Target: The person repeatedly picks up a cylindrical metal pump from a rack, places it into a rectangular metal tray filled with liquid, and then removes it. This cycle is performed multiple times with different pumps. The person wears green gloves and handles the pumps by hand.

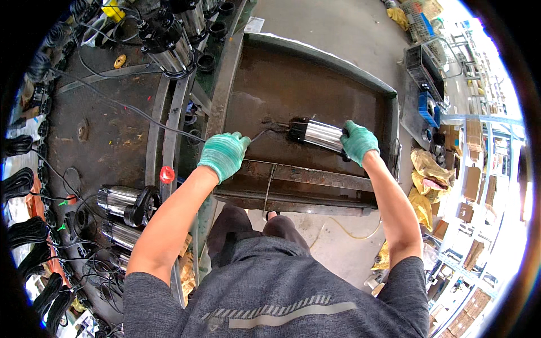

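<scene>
A silver submersible pump with black ends lies on its side in or just above a rectangular metal tank of brown water. My right hand, in a green glove, is closed round the pump's right end. A black power cable runs from the bench at left to my left hand, also gloved in green. Closed fingers there grip the cable, which continues beyond them to the pump's left end. How deep the pump sits in the water is hard to tell.
Upright pumps stand on the bench at the far left, and more pumps lie at the near left beside coiled black cables. A metal bar crosses the tank's near side. Black crates and shelving stand at right.
</scene>
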Action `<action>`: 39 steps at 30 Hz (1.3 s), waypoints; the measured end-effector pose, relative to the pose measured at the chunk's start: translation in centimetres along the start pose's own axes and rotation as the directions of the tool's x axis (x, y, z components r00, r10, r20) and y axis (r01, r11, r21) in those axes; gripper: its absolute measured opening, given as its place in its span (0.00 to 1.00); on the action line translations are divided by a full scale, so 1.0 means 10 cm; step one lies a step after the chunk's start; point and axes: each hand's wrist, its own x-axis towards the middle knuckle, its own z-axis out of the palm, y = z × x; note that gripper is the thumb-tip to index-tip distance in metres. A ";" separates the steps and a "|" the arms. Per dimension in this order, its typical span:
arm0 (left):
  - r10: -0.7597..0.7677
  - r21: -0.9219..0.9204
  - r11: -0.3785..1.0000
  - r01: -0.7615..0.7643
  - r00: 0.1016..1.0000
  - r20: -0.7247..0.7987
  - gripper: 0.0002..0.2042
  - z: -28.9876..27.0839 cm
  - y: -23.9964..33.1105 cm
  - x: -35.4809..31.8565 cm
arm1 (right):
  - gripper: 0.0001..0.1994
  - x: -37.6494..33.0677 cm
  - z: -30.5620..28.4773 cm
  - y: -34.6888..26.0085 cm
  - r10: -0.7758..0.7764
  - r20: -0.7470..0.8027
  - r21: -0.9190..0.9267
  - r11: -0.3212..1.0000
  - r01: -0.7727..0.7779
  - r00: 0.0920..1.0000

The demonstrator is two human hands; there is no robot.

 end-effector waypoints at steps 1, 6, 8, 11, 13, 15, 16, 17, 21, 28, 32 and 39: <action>-0.041 -0.040 0.998 0.040 0.999 -0.029 0.08 0.03 0.01 0.03 | 0.13 0.06 0.11 0.01 -0.017 -0.029 0.007 1.000 0.017 0.999; -0.231 -0.127 0.965 0.228 0.973 -0.007 0.08 0.06 0.03 0.11 | 0.14 0.33 0.51 -0.02 -0.032 -0.093 0.059 0.998 0.037 0.995; -0.294 -0.109 0.948 0.299 0.954 0.063 0.11 0.04 0.06 0.14 | 0.14 0.42 0.67 -0.03 -0.048 -0.121 0.092 0.994 0.059 0.992; -0.383 -0.083 0.916 0.393 0.916 0.119 0.14 0.03 0.08 0.19 | 0.15 0.51 0.87 -0.01 -0.074 -0.159 0.146 0.984 0.098 0.985; -0.397 -0.104 0.908 0.406 0.913 0.098 0.14 0.05 0.09 0.20 | 0.17 0.61 0.96 0.00 -0.082 -0.162 0.145 0.984 0.106 0.983; -0.402 -0.133 0.904 0.407 0.914 0.061 0.16 0.06 0.10 0.19 | 0.17 0.70 1.03 -0.01 -0.074 -0.175 0.160 0.982 0.102 0.982; -0.413 -0.112 0.901 0.420 0.907 0.080 0.16 0.06 0.11 0.21 | 0.18 0.71 1.06 -0.02 -0.070 -0.182 0.166 0.981 0.101 0.981; -0.424 -0.090 0.897 0.432 0.901 0.098 0.15 0.05 0.11 0.23 | 0.18 0.71 1.09 -0.01 -0.072 -0.198 0.192 0.975 0.111 0.978; -0.423 -0.034 0.902 0.430 0.897 0.128 0.13 0.05 0.14 0.28 | 0.16 0.68 1.21 0.12 -0.116 -0.298 0.260 0.945 0.197 0.948; -0.396 -0.030 0.918 0.397 0.918 0.016 0.12 0.18 0.10 0.23 | 0.11 -0.19 0.78 0.52 0.015 -0.476 0.532 0.801 0.274 0.879; -0.391 0.009 0.920 0.391 0.920 0.007 0.12 0.24 0.08 0.22 | 0.07 -0.45 1.09 1.09 0.077 -0.482 0.573 0.782 0.247 0.873; -0.379 0.049 0.924 0.379 0.925 0.001 0.15 0.22 0.11 0.18 | 0.18 -0.35 1.70 1.46 0.277 -0.524 0.499 0.866 0.028 0.805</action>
